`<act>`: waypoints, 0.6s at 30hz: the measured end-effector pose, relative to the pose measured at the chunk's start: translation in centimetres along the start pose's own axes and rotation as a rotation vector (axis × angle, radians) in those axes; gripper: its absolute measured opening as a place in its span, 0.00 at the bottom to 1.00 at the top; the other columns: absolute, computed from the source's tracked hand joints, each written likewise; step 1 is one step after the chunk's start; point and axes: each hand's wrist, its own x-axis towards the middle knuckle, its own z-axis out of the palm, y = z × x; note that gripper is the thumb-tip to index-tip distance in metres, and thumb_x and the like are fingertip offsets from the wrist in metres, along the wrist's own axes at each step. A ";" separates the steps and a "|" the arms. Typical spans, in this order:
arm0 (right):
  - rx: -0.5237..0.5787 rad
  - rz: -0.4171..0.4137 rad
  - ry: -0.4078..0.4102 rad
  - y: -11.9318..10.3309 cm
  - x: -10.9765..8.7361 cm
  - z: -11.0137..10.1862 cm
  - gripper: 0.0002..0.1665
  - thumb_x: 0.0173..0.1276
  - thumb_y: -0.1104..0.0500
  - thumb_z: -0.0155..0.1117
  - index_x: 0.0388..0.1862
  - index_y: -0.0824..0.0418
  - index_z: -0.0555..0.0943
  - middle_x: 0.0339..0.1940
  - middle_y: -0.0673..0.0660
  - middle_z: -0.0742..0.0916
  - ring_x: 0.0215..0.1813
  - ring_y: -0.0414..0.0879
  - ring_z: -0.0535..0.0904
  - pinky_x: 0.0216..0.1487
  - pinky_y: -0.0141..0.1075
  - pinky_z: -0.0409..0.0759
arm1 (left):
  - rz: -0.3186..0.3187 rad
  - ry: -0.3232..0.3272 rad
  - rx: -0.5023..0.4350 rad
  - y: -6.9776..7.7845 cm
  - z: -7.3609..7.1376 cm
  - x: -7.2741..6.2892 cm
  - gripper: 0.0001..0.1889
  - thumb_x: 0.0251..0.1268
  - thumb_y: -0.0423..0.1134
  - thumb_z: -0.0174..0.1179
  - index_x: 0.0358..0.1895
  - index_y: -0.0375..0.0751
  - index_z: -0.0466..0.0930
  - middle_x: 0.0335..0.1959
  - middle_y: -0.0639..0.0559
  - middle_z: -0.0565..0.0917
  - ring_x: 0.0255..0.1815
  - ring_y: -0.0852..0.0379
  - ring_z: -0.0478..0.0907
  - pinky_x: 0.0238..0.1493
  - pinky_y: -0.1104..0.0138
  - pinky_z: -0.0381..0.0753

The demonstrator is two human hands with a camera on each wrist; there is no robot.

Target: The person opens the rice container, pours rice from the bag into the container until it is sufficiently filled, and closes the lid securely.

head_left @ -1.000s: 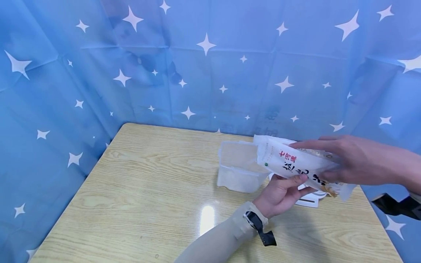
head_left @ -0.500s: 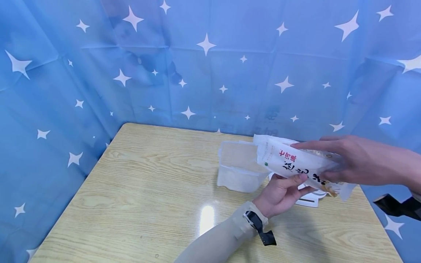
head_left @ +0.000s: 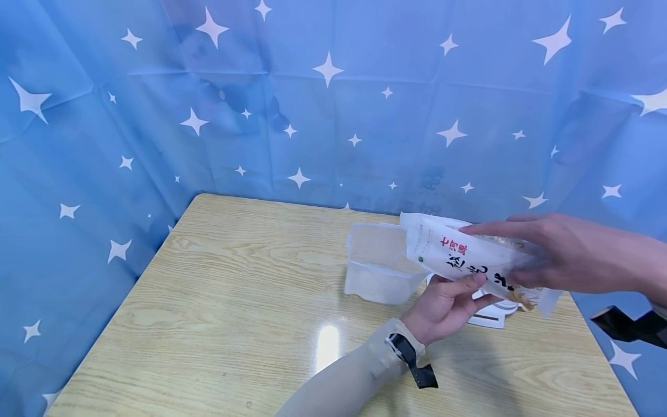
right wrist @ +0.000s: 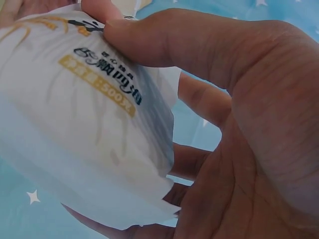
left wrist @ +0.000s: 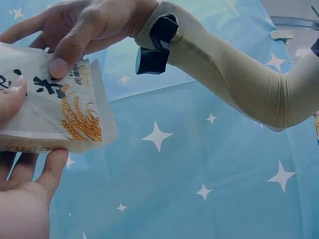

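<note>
Both hands hold a white bag of rice (head_left: 435,249), printed with red and black characters and golden grain ears. It lies aslant, its left end overlapping the right side of a translucent plastic box (head_left: 383,284) on the table. From below, my left hand (head_left: 443,307) grips the bag, thumb on the printed front. My right hand (head_left: 578,255) clasps it from above near the right end. In the left wrist view the bag (left wrist: 35,117) sits between both hands. The right wrist view shows the crinkled bag end (right wrist: 84,124) against the fingers; the bag's inside is hidden.
A white flat object with a slot (head_left: 487,319) lies on the wooden table (head_left: 234,301), partly hidden under the bag and left hand. A blue cloth with white stars (head_left: 323,127) hangs behind the table and at its sides. Black straps dangle from both wrists.
The bag's printed front shifts very slightly left between the hands. Both hands and the plastic box stay nearly where they were.
</note>
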 end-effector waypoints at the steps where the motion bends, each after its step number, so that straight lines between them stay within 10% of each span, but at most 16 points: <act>1: -0.001 -0.002 -0.002 0.0 0.0 0.0 0.55 0.56 0.65 0.79 0.77 0.35 0.66 0.68 0.57 0.81 0.28 0.28 0.71 0.26 0.27 0.70 | 0.000 -0.001 -0.001 0.0 0.0 0.0 0.24 0.80 0.25 0.43 0.67 0.56 0.74 0.66 0.60 0.78 0.73 0.56 0.71 0.80 0.45 0.64; 18: 0.002 0.000 -0.027 0.1 0.2 -0.1 0.54 0.57 0.64 0.80 0.78 0.36 0.66 0.70 0.59 0.80 0.32 0.29 0.74 0.28 0.27 0.72 | -0.005 -0.011 -0.005 -0.1 0.1 0.1 0.25 0.79 0.24 0.42 0.67 0.55 0.74 0.66 0.61 0.77 0.72 0.57 0.71 0.81 0.44 0.63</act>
